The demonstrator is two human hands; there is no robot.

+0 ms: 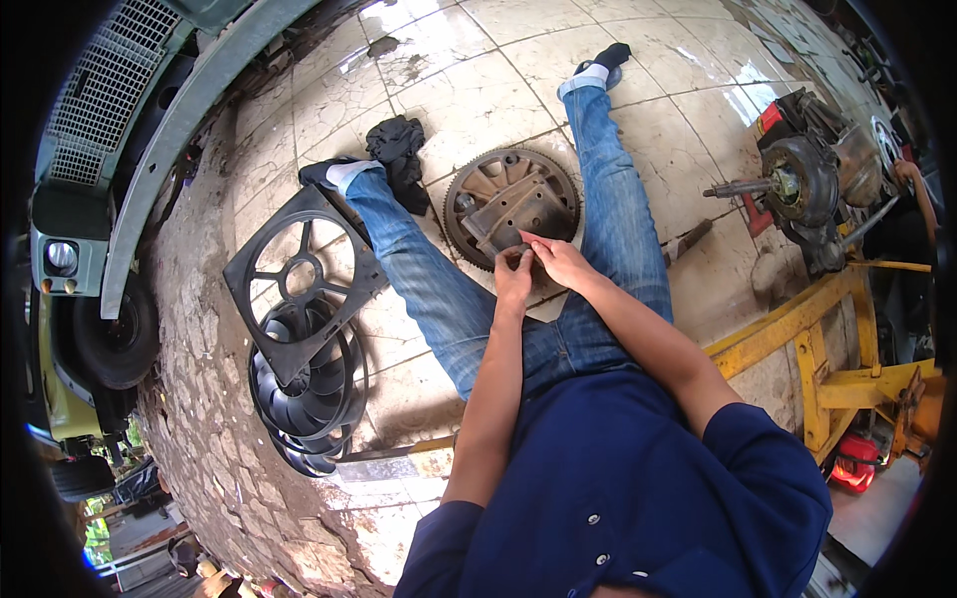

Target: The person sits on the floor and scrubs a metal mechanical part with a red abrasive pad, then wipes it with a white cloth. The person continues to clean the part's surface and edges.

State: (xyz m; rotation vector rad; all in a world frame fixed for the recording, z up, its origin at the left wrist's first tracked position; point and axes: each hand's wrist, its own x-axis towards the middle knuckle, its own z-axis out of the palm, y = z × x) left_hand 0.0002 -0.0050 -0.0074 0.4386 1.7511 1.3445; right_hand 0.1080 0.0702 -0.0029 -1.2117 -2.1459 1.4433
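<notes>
A toothed wheel (480, 177) lies flat on the tiled floor between the seated person's legs, and a worn metal block (528, 207) rests across its face. At the wheel's six o'clock, the left hand (513, 277) has its fingers curled in a pinch near the block; at five o'clock, the right hand (561, 262) has bent fingers meeting the left's, with a reddish sliver (534, 238) at their tips. What either hand grasps, if anything, is too small to tell.

The handwork looks under way: block and wheel lie together, but whether they are fastened cannot be seen, nor how much is left.

Farther out, a black cloth (397, 149) lies crumpled at ten o'clock. Between eight and nine, a fan frame (364, 277) leans by the left leg, partly over the fans (289, 389); no hand touches these. At three o'clock sits a greasy machine part (807, 189), at four a yellow stand (827, 389), and far off at nine a truck's bumper (150, 179).
</notes>
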